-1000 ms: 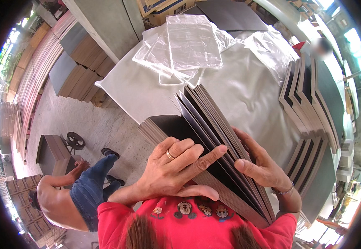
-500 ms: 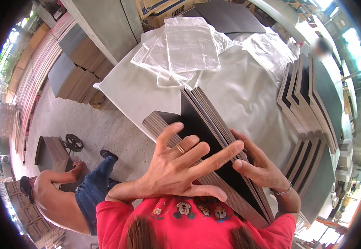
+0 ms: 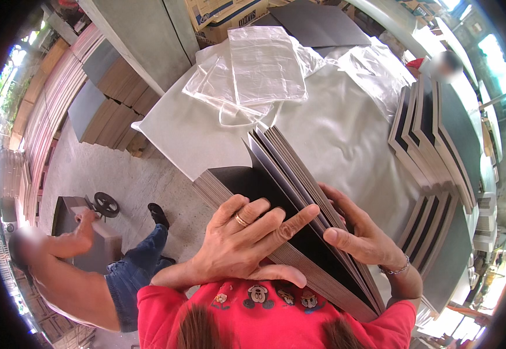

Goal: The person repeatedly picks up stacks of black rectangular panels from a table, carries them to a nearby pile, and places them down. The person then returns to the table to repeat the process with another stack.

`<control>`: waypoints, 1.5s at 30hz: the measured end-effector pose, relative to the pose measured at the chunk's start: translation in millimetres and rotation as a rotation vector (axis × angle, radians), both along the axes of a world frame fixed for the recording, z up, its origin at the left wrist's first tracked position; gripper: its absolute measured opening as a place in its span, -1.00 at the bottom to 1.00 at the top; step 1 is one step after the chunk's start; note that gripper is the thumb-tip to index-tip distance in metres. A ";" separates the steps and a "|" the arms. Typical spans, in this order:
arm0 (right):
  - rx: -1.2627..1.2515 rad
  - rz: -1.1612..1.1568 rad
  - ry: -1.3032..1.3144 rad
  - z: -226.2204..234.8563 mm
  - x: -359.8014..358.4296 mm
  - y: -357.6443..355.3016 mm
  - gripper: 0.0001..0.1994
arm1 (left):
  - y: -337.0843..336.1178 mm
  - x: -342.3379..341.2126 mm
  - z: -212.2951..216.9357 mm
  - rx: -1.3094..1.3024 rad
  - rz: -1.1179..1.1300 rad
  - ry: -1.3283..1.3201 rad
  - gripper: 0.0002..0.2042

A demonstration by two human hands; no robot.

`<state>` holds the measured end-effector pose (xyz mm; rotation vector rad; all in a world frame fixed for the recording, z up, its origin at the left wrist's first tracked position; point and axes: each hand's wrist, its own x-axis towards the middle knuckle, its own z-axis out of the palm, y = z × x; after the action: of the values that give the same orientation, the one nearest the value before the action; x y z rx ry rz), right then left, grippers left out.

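Observation:
A stack of thin dark sheets with grey-brown edges (image 3: 235, 179) leans against my front at the table edge. Its right part, a bundle of upright sheets (image 3: 295, 174), is fanned away from the rest, leaving a dark gap. My right hand (image 3: 362, 237) grips this bundle from the right, thumb on the near edges and fingers behind. Over the left part of the stack lies my left hand (image 3: 251, 232), a ring on one finger. Its index finger reaches toward the gap and its thumb is stretched out; the other fingers are bent. I see nothing held in it.
Clear plastic bags (image 3: 267, 67) lie on the covered table (image 3: 346, 122). Stacks of dark boards (image 3: 430, 128) stand along the right side. More board stacks (image 3: 104, 110) are on the floor at left, where a co-worker (image 3: 75, 279) bends beside a wheel (image 3: 106, 203).
My left hand has shifted slightly left and down, its fingers bending more. Some sheets at the gap's far end have spread apart. The co-worker has moved, an arm now raised further.

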<state>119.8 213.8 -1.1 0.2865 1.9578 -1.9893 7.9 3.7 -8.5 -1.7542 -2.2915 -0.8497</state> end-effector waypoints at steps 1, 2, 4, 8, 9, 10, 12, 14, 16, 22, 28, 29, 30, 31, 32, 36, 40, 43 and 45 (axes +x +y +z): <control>-0.008 -0.003 0.001 0.0 -0.1 -0.2 -0.29 | -0.3 0.2 0.5 0.001 0.001 0.001 -0.17; -0.017 -0.006 0.002 -0.1 0.0 -0.5 -0.29 | -0.7 1.0 -0.9 -0.005 0.005 0.005 -0.15; -0.019 -0.009 0.000 0.0 0.2 -0.6 -0.29 | -2.3 3.0 -4.6 -0.017 0.014 0.011 -0.12; -0.009 0.002 0.007 -0.6 -0.3 -0.5 -0.29 | -5.1 4.2 -5.5 -0.019 0.024 0.009 -0.13; -0.005 0.003 0.006 -0.3 -0.6 -0.6 -0.30 | -5.6 3.9 -5.7 -0.017 0.022 0.008 -0.14; 0.000 0.005 0.005 0.4 -0.7 -0.7 -0.30 | -6.2 3.7 -5.9 -0.014 0.020 0.008 -0.14; 0.003 0.006 -0.004 1.9 -1.1 -1.2 -0.30 | -8.6 4.7 -6.8 -0.018 0.026 0.021 -0.15; 0.001 0.006 -0.020 3.0 -1.4 -1.8 -0.30 | -10.2 4.3 -6.0 -0.004 0.020 0.020 -0.18; 0.009 0.001 -0.020 2.5 -1.3 -1.8 -0.29 | -10.3 2.2 -3.0 0.028 -0.001 0.004 -0.22; 0.034 -0.008 -0.016 1.3 -1.3 -2.9 -0.25 | -10.5 5.2 -6.1 -0.047 0.028 0.027 -0.16; 0.029 0.003 -0.006 0.5 -0.6 -1.0 -0.23 | -9.3 4.1 -7.5 -0.041 0.026 0.054 -0.15; 0.007 0.001 -0.005 -0.2 -0.5 -0.5 -0.23 | -9.4 4.1 -8.0 -0.039 0.028 0.054 -0.15; 0.012 0.000 -0.010 0.0 -0.7 0.0 -0.23 | -9.7 4.5 -8.7 -0.036 0.029 0.056 -0.15; 0.016 -0.001 -0.014 0.1 -0.9 0.4 -0.23 | -9.9 4.5 -9.0 -0.033 0.030 0.057 -0.15; 0.020 -0.002 -0.018 0.3 -1.0 0.8 -0.24 | -9.8 3.3 -8.2 -0.010 0.018 0.054 -0.18; 0.041 0.004 0.002 1.9 -1.6 1.1 -0.26 | -8.3 0.0 -6.1 0.045 -0.005 0.032 -0.23; 0.017 0.000 -0.004 2.4 -1.5 0.7 -0.25 | -9.5 1.4 -8.1 0.057 -0.001 0.042 -0.23; 0.021 -0.001 -0.009 1.5 -1.2 0.9 -0.25 | -10.6 2.2 -13.6 0.071 -0.002 0.056 -0.23; 0.028 -0.003 -0.013 0.3 -0.3 1.1 -0.24 | -11.5 1.9 -12.7 0.068 -0.002 0.064 -0.24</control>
<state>119.6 214.9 -0.8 0.3081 1.9795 -1.9585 9.8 -7.8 -21.2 -1.7295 -2.1948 -0.8495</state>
